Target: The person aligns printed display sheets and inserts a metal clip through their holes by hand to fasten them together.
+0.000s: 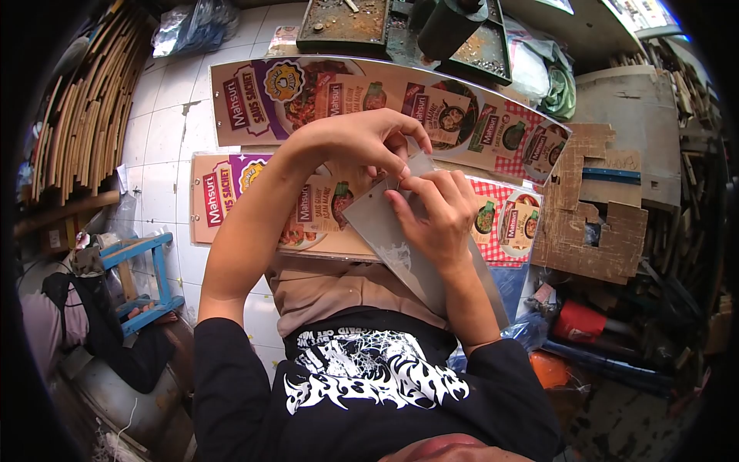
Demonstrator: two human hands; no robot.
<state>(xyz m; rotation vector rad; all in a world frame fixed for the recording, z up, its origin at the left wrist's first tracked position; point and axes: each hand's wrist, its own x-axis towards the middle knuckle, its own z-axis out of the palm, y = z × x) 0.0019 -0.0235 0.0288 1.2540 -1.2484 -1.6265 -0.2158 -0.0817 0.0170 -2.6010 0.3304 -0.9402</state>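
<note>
A grey flat panel [391, 240] slants across my lap, with a small dark hole near its upper left corner and a whitish scuffed patch lower down. My left hand [377, 142] arches over the panel's upper edge, fingers bent and closed in a pinch; what they hold is too small to make out. Close beside it, my right hand [443, 206] lies over the panel, thumb and forefinger drawn together near the same edge. A thin line shows between the fingertips. Beneath are a printed Mahsuri board [219, 196] and, beyond it, a second printed board [269, 92].
Dark metal trays [342, 27] with debris stand at the back, beside a dark cylindrical machine part [454, 31]. Cut brown board [593, 204] lies right. Stacked wooden strips [100, 100] and a blue frame [162, 269] are left. A red object [579, 322] lies lower right.
</note>
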